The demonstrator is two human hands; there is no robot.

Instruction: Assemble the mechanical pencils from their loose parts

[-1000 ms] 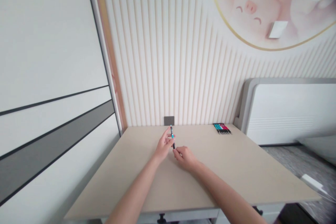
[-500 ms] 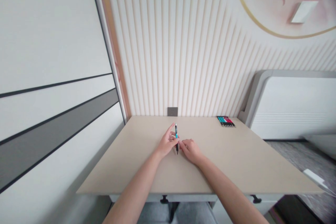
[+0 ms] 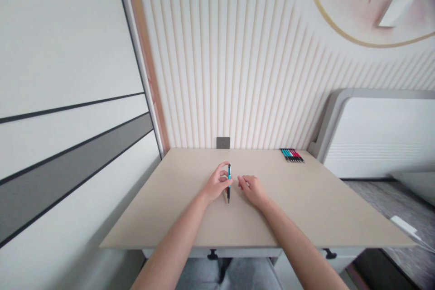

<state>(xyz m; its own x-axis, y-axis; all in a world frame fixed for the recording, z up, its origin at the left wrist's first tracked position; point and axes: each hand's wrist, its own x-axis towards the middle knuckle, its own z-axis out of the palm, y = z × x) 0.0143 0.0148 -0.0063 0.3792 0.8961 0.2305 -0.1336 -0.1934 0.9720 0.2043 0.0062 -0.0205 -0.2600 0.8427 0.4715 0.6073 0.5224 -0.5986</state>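
My left hand (image 3: 217,183) is closed around a blue and black pen (image 3: 229,188), pinched between thumb and fingers. The pen points its narrow tip down toward me, and its dark end rises near my index finger. Just to the right, my right hand (image 3: 252,189) hovers or rests by the desk with its fingers curled in, apart from the pen. Nothing shows in it. Both hands are over the middle of the beige desk (image 3: 176,208).
A row of several blue, red and black pens (image 3: 292,156) lies at the desk's back right. A dark socket (image 3: 223,142) is on the ribbed wall behind. To the left stands a white cabinet (image 3: 68,54), and beyond the right edge a bed headboard (image 3: 380,131).
My right hand has let go of the pen and drawn away to the right. The pen has tilted slightly in my left hand, whose index finger now bends toward its top end.
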